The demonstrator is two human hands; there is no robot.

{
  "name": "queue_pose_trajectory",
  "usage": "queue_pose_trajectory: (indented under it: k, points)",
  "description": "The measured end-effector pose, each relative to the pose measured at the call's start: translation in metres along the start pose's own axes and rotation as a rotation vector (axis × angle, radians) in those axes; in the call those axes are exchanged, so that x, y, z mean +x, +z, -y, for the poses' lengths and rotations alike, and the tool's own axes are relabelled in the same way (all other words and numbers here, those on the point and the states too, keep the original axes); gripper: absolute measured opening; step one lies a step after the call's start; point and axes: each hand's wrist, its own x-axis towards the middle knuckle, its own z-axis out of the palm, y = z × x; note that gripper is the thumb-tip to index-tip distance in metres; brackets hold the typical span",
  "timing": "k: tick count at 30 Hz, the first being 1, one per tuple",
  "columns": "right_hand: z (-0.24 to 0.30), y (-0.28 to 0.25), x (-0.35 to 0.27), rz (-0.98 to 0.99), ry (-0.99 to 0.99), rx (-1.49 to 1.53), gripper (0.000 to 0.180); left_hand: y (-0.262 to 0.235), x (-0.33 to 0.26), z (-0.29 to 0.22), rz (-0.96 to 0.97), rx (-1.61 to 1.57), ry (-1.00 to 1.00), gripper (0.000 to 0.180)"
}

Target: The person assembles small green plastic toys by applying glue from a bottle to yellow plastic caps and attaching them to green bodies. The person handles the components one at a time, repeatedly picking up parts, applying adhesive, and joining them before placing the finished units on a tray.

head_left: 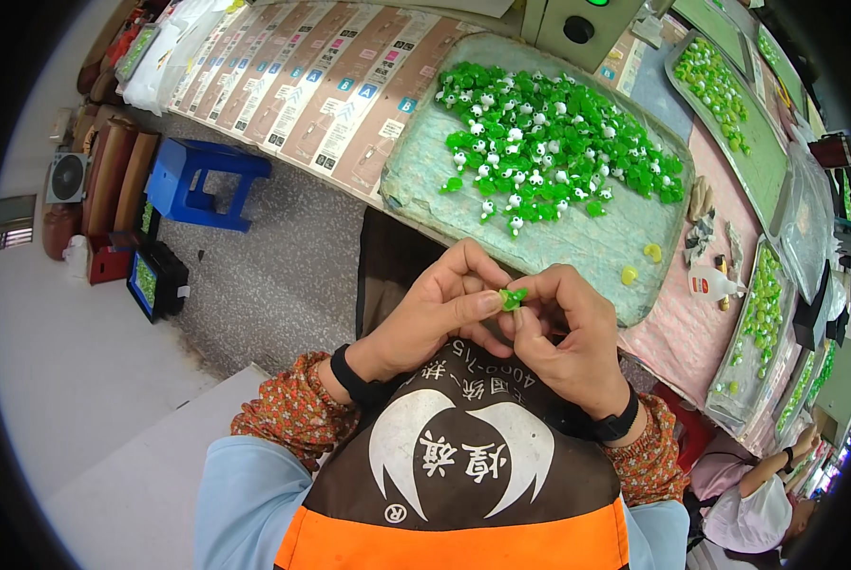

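Together left hand point(439, 309), right hand point(563, 332) pinch small glossy green plastic piece point(513, 298); worn tray point(587, 247) beyond.

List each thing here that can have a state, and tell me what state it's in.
Left hand: closed, pinching the green piece.
Right hand: closed, pinching the same piece.
Green piece: held between both hands, above the lap.
Tray: on the table, partly covered with a heap of green and white pieces.
Glue bottle: lying on its side.
Blue stool: upright, unoccupied.
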Motion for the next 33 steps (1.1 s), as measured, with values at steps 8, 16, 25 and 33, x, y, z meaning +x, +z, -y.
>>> queue_pose_trajectory:
  k: [8,16,25,33]
  points:
    - [0.0011,-0.0008,-0.0009,0.024,-0.049,-0.021,0.012,-0.0016,0.0002,-0.0031,0.04,0.066,0.02,0.021]
    - [0.0001,-0.0002,-0.003,0.02,-0.081,-0.047,0.012,-0.003,0.0025,-0.0003,0.068,0.012,0.013,0.018]
    - [-0.0031,0.0015,-0.0037,-0.004,-0.109,-0.025,0.013,-0.0012,0.0036,0.0016,0.051,-0.016,0.014,0.019]
    - [-0.0003,0.0018,-0.0031,-0.006,-0.124,-0.026,0.014,-0.001,0.0031,0.0026,0.038,-0.049,0.004,0.019]
